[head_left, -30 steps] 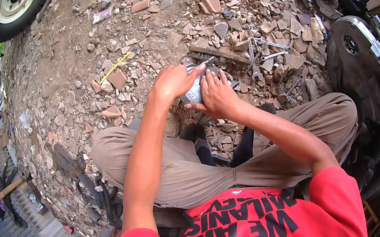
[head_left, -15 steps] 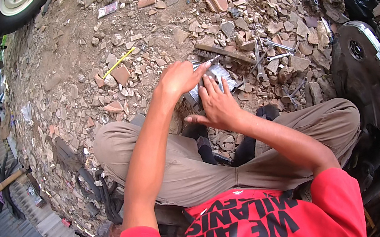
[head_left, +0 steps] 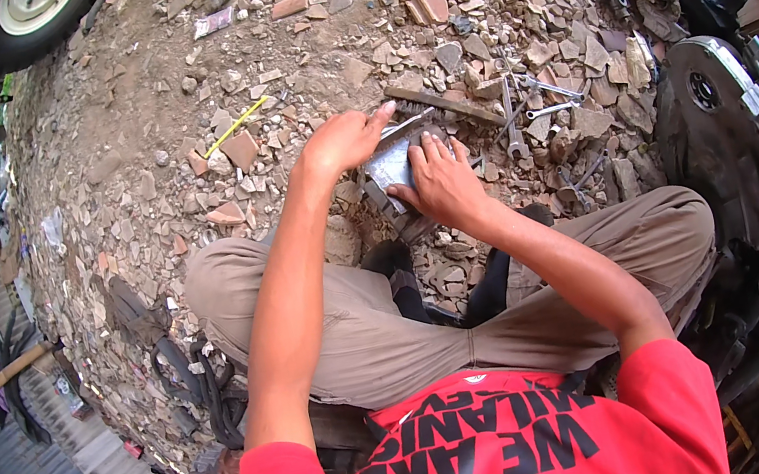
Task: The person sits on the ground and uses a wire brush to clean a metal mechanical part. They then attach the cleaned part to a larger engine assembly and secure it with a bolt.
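A blocky metal part with a shiny flat silver face [head_left: 390, 166] lies on the rubble between my feet. My right hand [head_left: 446, 180] rests on its right side, fingers stretched out and lying flat. At the part's far left edge is my left hand [head_left: 345, 145], thumb pointing forward and the other fingers curled; their tips are hidden, so what they grip does not show. A thin silver strip [head_left: 410, 124] runs across the far side of the part, beyond the fingers. Just past it lies a wooden brush with dark bristles [head_left: 446, 105].
Spanners [head_left: 514, 127] and other wrenches [head_left: 556, 108] lie to the right of the brush. A yellow stick [head_left: 236, 126] lies on broken tile and stone at left. A large dark engine casing [head_left: 719, 116] stands at right; black hoses [head_left: 208, 389] lie at lower left.
My right hand has shifted right, uncovering more of the silver face. My left hand has drawn back left, away from the right hand.
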A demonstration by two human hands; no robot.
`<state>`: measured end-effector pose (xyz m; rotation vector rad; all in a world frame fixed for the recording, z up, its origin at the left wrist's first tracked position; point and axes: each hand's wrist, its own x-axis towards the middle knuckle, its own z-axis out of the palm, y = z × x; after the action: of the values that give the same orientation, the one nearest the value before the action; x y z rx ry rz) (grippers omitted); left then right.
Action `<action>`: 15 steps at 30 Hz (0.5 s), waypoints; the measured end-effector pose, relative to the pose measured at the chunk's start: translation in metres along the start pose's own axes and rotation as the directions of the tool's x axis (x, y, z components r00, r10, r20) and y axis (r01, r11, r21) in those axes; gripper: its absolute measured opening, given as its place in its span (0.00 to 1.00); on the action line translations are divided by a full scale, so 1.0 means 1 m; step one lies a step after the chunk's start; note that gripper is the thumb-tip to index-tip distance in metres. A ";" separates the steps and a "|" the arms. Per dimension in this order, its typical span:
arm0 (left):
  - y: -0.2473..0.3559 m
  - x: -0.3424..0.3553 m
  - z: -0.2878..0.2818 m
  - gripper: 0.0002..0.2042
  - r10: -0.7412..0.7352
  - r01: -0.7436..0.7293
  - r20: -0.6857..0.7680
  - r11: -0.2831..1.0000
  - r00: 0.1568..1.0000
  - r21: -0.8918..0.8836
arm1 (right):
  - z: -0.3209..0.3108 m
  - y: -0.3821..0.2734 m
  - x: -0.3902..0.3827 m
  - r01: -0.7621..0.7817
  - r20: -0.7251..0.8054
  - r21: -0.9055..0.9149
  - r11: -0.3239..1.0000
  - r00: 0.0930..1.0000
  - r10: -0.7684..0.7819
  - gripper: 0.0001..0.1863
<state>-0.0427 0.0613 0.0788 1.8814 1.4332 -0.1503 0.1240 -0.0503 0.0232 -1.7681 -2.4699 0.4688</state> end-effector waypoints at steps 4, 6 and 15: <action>-0.006 0.008 0.001 0.34 -0.011 0.007 0.055 0.998 0.998 0.068 | -0.007 -0.036 -0.039 0.342 -0.036 0.130 0.930 0.939 -0.341 0.39; -0.007 0.013 0.006 0.34 0.025 -0.028 0.048 0.997 0.999 0.068 | -0.004 -0.031 -0.052 0.439 -0.020 0.056 0.896 0.898 -0.439 0.31; 0.003 0.002 0.001 0.29 0.081 -0.091 0.123 0.993 0.989 0.078 | -0.081 0.061 -0.028 0.103 0.222 0.238 0.966 0.962 -0.157 0.09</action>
<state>-0.0393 0.0618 0.0779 1.9639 1.2803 -0.2809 0.2075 -0.0423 0.0859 -1.5297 -2.5423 0.9593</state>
